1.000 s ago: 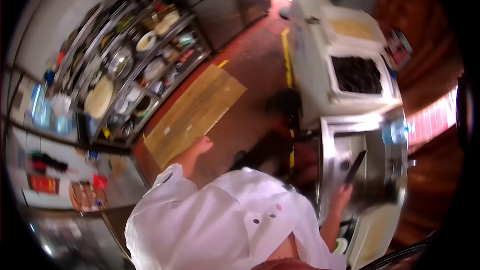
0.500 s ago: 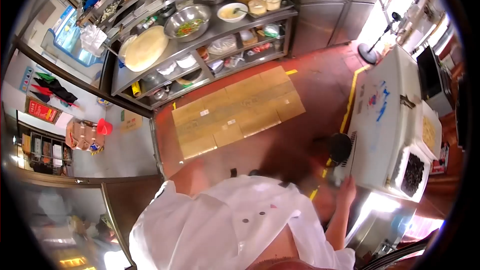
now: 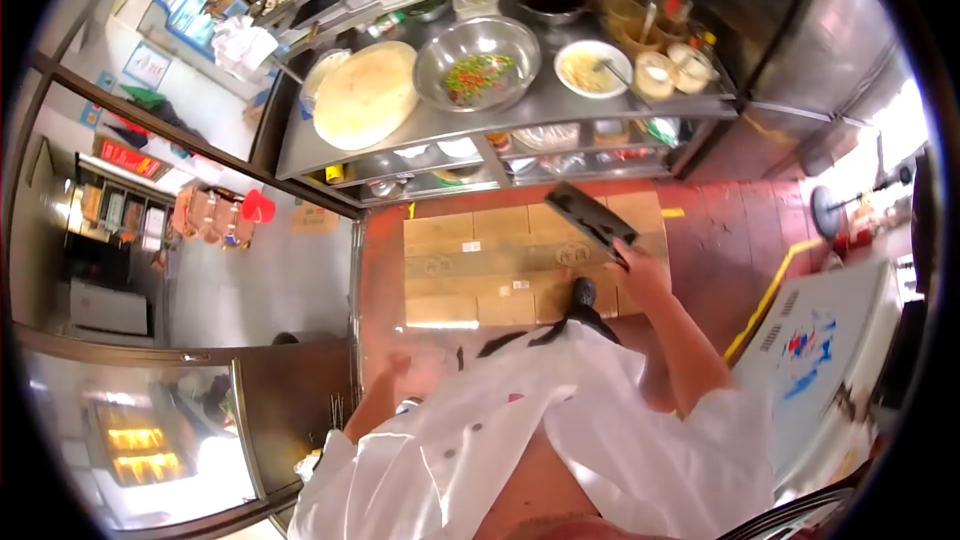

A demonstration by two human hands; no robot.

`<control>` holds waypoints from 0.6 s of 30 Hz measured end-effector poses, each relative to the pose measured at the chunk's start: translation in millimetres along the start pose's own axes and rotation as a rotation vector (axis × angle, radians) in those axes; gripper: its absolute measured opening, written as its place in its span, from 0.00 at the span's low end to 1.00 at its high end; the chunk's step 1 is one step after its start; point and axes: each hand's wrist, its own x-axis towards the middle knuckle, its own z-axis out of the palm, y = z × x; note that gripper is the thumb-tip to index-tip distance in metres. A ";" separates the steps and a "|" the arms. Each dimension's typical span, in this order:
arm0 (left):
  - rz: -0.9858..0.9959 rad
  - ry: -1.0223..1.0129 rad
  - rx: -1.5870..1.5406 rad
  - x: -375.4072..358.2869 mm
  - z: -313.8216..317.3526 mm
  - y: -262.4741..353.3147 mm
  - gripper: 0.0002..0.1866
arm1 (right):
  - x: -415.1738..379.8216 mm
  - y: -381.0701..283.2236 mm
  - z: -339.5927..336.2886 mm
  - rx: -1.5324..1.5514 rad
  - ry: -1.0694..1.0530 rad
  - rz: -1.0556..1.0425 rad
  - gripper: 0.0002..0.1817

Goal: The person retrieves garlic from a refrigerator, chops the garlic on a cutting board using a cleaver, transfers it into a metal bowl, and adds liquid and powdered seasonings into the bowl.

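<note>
In the head view my right hand (image 3: 642, 270) is wrapped round the handle of a cleaver (image 3: 590, 216), whose wide dark blade points up and left over the cardboard. At my left side hangs my left hand (image 3: 393, 370), blurred by motion, and its fingers do not show clearly. Ahead stands a steel counter (image 3: 450, 127) with a round wooden cutting board (image 3: 367, 95) at its left. Beside the board sits a steel bowl (image 3: 478, 65) with chopped red and green pieces. A white bowl (image 3: 594, 68) with pale food and a spoon is further right.
Flattened cardboard (image 3: 440, 290) covers the red floor (image 3: 720, 210) before the counter, and one foot is on its edge. A white chest appliance (image 3: 820, 360) stands at the right. Sauce containers (image 3: 655, 73) crowd the counter's right end. A metal-framed partition (image 3: 310, 195) runs along the left.
I have stepped closer to the counter, and the view has swung right. My right hand has come up and forward with the cleaver, away from the white appliance.
</note>
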 end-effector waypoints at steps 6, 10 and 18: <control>-0.358 0.031 -0.239 -82.1 9.6 -7.9 0.15 | 220.0 -117.4 -5.8 -0.007 0.008 -0.618 0.30; -0.388 -0.045 -0.134 -61.2 26.2 28.5 0.14 | 328.0 -195.5 22.0 -0.007 -0.180 -0.688 0.30; -0.130 -0.125 0.040 209.8 -56.0 97.6 0.12 | 509.5 -330.1 82.5 -0.030 -0.275 -0.696 0.30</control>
